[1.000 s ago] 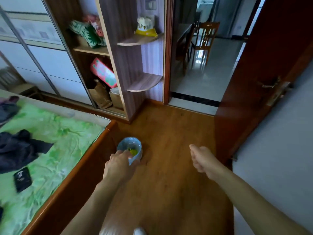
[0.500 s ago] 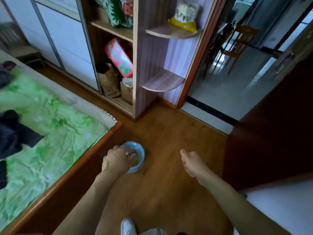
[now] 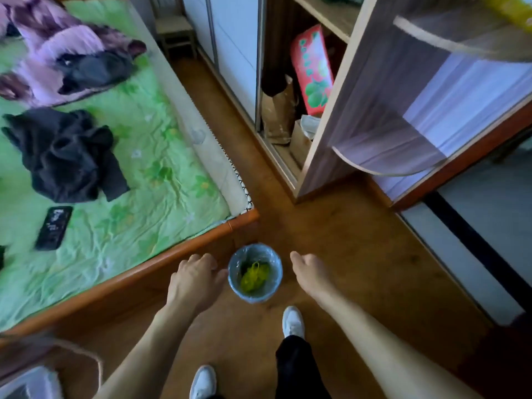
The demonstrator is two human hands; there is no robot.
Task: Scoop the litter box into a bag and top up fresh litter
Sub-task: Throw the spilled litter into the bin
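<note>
From the head camera, looking straight down: a small bin (image 3: 255, 273) lined with a pale blue bag sits on the wood floor (image 3: 339, 243), right at the corner of the bed frame (image 3: 161, 254). Inside it, something yellow-green (image 3: 253, 276) lies crumpled; too blurred to say what it is.

The left hand (image 3: 193, 279) hangs just beside the bin's left rim, its fingers (image 3: 201, 260) loosely curled and spread, gripping nothing; whether the thumb touches the liner I cannot tell. The right hand (image 3: 309, 269) sits just off the right rim, fingers tucked in a loose half-curl, also empty. So the bin lies between the two hands.

Below, two white shoes (image 3: 292, 321) stand on the floor, the right one close under the bin, with a dark trouser leg above it.

On the bed, a green floral sheet (image 3: 138, 180) carries dark clothes (image 3: 66, 156), a purple garment (image 3: 57, 44) and a black phone (image 3: 54, 227). An open wardrobe (image 3: 339, 90) beyond holds a red box (image 3: 312, 67).
</note>
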